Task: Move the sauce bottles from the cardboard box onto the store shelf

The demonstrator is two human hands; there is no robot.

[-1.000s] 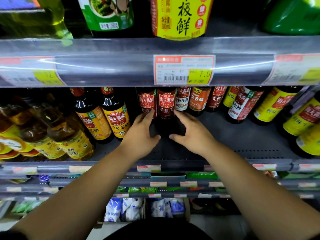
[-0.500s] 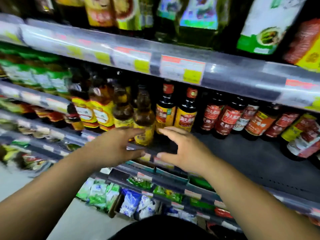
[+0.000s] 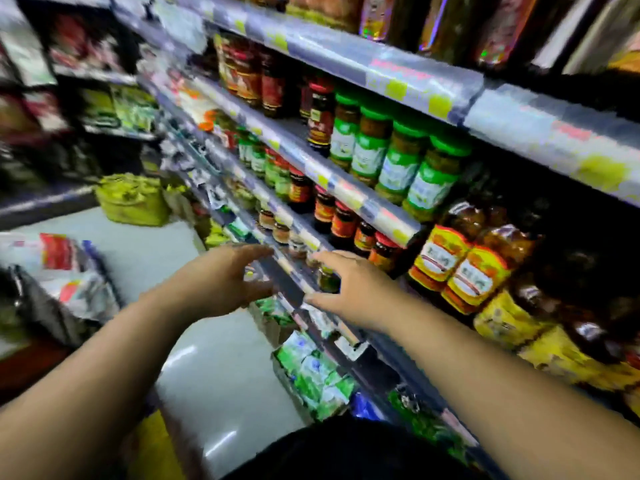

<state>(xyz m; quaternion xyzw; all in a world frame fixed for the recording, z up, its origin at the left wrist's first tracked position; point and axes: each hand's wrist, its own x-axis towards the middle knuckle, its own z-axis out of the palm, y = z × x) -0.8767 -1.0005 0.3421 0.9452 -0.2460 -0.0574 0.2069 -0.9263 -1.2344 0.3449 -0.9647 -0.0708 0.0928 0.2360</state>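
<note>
My left hand (image 3: 221,282) and my right hand (image 3: 349,289) hover side by side in front of the store shelf (image 3: 346,192), both with fingers spread and nothing in them. They are level with the shelf's front rail, apart from the bottles. Amber bottles with yellow labels (image 3: 460,261) stand on the shelf just right of my right hand. Jars with green lids (image 3: 398,161) fill the shelf above. No cardboard box shows in this blurred view.
The aisle floor (image 3: 149,251) runs off to the left. A yellow-green bag (image 3: 131,199) sits on it farther down. Packaged goods (image 3: 65,282) are piled at the left. Green packets (image 3: 311,372) lie on the low shelf below my hands.
My view has swung left along the aisle. Both hands have drawn back from the dark sauce bottles on the shelf and now hang empty by the front rail.
</note>
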